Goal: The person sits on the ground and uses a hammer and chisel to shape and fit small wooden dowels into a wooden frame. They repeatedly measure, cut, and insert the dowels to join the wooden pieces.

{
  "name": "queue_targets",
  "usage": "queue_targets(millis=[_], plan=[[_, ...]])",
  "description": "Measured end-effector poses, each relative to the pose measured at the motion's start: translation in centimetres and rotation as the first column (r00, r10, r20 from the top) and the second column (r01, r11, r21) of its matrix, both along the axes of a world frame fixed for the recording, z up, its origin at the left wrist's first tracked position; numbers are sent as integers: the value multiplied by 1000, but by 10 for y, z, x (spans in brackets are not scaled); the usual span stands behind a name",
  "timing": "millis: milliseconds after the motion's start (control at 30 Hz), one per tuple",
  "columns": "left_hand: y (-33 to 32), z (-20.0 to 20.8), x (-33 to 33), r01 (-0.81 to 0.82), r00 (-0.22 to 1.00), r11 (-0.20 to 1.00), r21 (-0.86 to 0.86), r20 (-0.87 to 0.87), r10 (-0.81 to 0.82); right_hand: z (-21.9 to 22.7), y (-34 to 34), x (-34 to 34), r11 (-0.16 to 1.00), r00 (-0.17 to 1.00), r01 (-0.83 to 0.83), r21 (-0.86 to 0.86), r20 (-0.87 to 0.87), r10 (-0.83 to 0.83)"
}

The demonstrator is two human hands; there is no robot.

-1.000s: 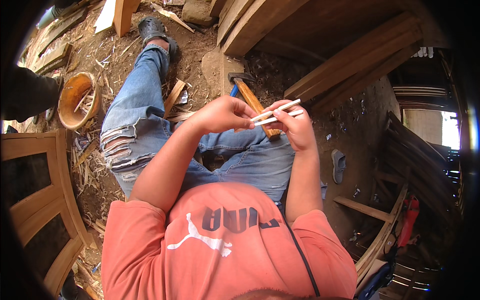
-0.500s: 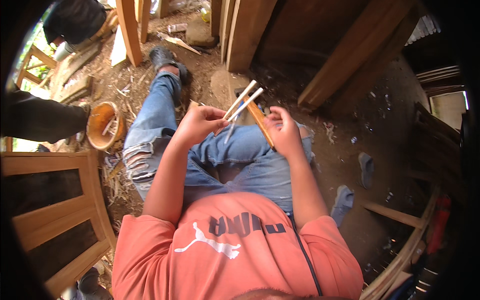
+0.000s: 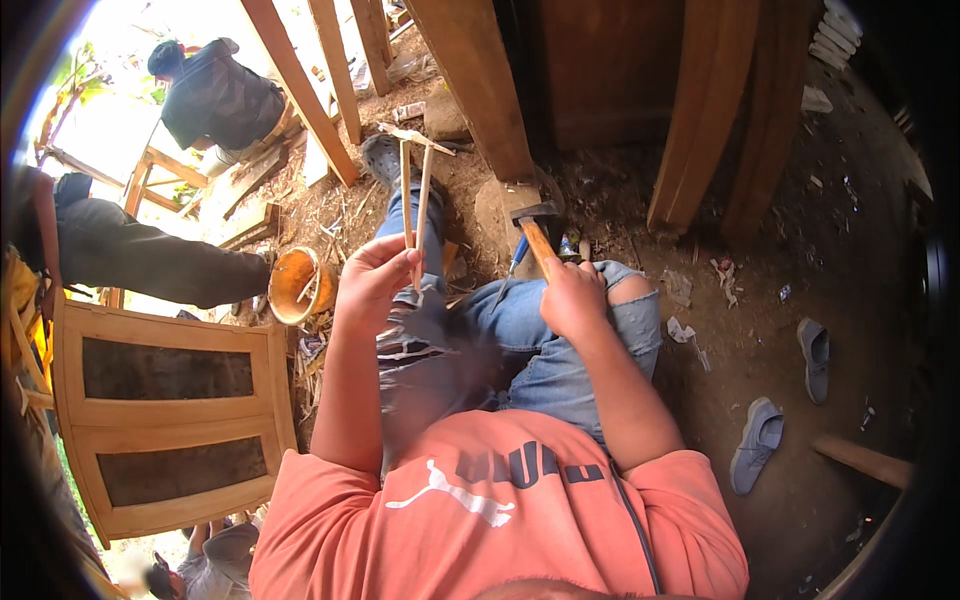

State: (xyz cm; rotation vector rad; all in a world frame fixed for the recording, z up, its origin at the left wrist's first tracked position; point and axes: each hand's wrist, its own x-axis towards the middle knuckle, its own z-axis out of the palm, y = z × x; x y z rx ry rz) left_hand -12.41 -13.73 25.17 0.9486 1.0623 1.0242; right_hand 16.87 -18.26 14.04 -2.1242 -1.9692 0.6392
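Note:
Two thin pale wooden sticks (image 3: 423,205) stand nearly upright in my left hand (image 3: 380,280), pinched near their lower ends between thumb and fingers. They are close together at the bottom and slightly apart at the top. With my right hand (image 3: 577,302) I grip the wooden handle of a hammer (image 3: 537,243) by my bent knee. Its dark metal head points away from me, over a stone-like block (image 3: 496,203). Beside the hammer, a slim blue-handled tool (image 3: 517,257) leans at my leg; its exact kind is unclear.
An orange bucket (image 3: 302,285) with wood pieces inside stands left, near a panelled wooden frame (image 3: 180,310). Upright timbers (image 3: 480,85) rise ahead. Grey shoes (image 3: 757,445) lie on the dirt floor at right. A person (image 3: 215,100) sits far left; another person's leg (image 3: 160,255) is nearer.
My right hand, loose over the hammer before, has closed around its handle. The sticks in my left hand have gone from slanted to nearly upright, and the view has turned.

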Motion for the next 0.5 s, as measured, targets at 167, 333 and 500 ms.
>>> queue_targets(millis=[167, 333, 500], plan=[[-6, 21, 28, 36, 997, 996, 78, 64, -41, -4, -1, 2, 1000, 1000, -8, 11, 28, 7], [-4, 17, 34, 74, 984, 993, 97, 157, -88, -5, 0, 5, 999, 999, -29, 35, 34, 28], [8, -4, 16, 80, 969, 997, 25, 231, -83, -5, 4, 0, 999, 997, -22, 23, 69, 21]])
